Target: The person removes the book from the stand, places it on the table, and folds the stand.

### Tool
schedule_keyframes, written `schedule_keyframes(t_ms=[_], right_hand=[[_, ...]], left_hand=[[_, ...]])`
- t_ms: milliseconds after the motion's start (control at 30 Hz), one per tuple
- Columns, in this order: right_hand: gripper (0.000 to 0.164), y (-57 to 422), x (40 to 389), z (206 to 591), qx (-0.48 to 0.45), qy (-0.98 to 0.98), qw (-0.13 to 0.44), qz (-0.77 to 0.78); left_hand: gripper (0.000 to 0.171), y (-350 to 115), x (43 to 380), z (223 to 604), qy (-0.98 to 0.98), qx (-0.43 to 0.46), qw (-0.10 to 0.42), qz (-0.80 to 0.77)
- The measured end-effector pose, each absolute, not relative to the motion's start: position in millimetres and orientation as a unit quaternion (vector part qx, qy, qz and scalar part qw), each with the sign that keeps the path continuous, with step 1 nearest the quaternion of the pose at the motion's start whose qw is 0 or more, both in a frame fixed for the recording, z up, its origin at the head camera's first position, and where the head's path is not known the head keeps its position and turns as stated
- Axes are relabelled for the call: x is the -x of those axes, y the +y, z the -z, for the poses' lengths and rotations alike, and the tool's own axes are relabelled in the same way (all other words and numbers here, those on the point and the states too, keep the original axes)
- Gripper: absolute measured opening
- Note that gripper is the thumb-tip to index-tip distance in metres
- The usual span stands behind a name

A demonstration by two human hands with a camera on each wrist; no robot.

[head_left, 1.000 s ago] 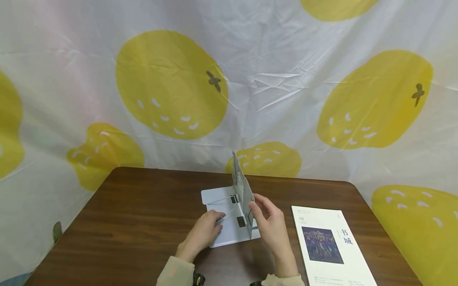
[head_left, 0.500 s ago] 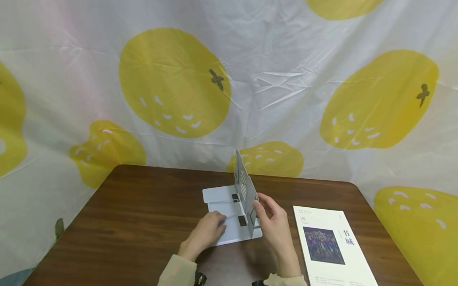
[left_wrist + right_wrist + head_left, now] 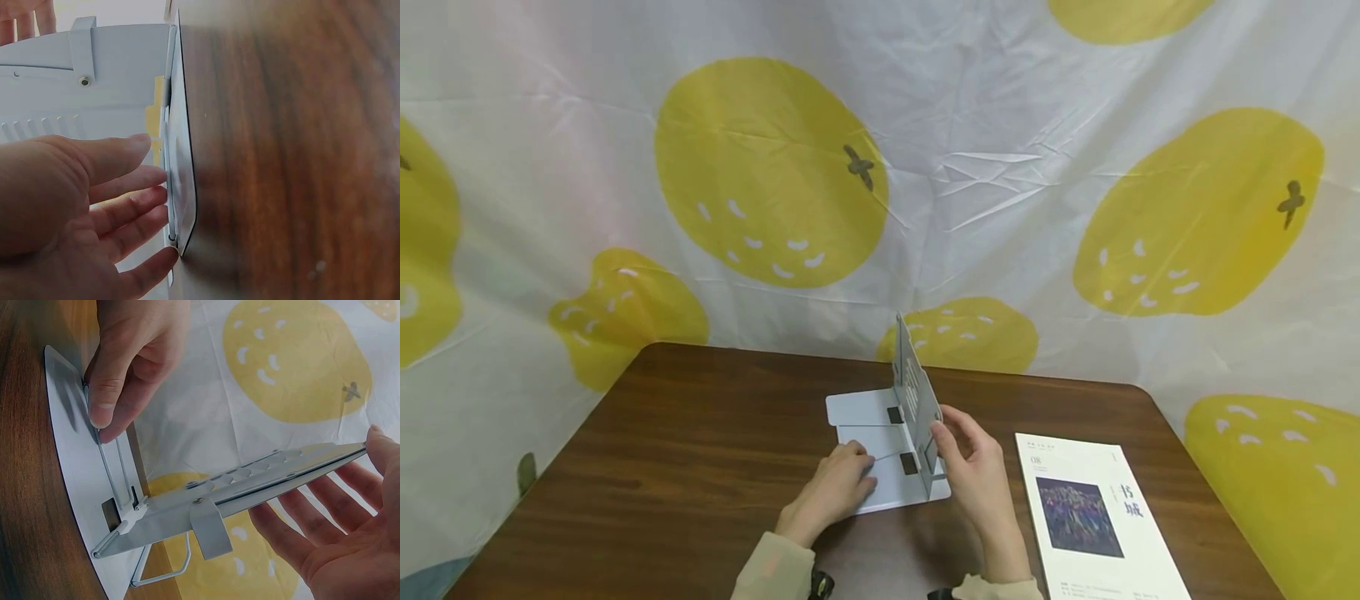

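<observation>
A pale grey metal book stand lies with its flat base plate on the table and its slotted panel raised. My left hand rests at the base's near left side. In the left wrist view its fingers are mostly straight and touch the base. The right wrist view shows its thumb and a finger at the end of a wire arm, low over the plate. My right hand holds the panel's right edge, thumb on one face and fingers behind.
A white magazine with a dark picture lies to the right of the stand. The brown wooden table ends against a hanging cloth printed with yellow fruit. A wire leg sticks out behind the panel.
The wire arms on the base have gone down from a slightly raised position to nearly flat under my left hand. The right hand keeps its hold, and the panel stays upright.
</observation>
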State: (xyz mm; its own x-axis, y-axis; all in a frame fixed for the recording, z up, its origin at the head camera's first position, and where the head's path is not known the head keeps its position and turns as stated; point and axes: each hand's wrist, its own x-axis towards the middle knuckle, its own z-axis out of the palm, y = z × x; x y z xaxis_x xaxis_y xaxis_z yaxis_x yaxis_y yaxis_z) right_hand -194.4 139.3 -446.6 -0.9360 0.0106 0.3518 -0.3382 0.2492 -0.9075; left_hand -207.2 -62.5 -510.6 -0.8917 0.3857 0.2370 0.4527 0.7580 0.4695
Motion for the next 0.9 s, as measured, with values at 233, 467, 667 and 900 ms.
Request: schedule_keyframes(t_ms=[233, 467, 667, 900], right_hand=[[0.031, 138, 196, 447, -0.112, -0.778, 0.152, -0.599], [0.031, 136, 193, 448, -0.109, -0.785, 0.139, -0.593], [0.031, 134, 192, 447, -0.121, -0.782, 0.137, -0.596], [0.031, 130, 193, 447, -0.129, -0.780, 0.142, -0.596]], left_hand=[[0.025, -64, 208, 508, -0.938, 0.223, 0.053, 0.258], [0.027, -64, 209, 510, -0.938, 0.222, 0.040, 0.263], [0.028, -70, 211, 511, -0.933, 0.228, 0.030, 0.276], [0.030, -79, 217, 506, -0.911, 0.231, 0.003, 0.340]])
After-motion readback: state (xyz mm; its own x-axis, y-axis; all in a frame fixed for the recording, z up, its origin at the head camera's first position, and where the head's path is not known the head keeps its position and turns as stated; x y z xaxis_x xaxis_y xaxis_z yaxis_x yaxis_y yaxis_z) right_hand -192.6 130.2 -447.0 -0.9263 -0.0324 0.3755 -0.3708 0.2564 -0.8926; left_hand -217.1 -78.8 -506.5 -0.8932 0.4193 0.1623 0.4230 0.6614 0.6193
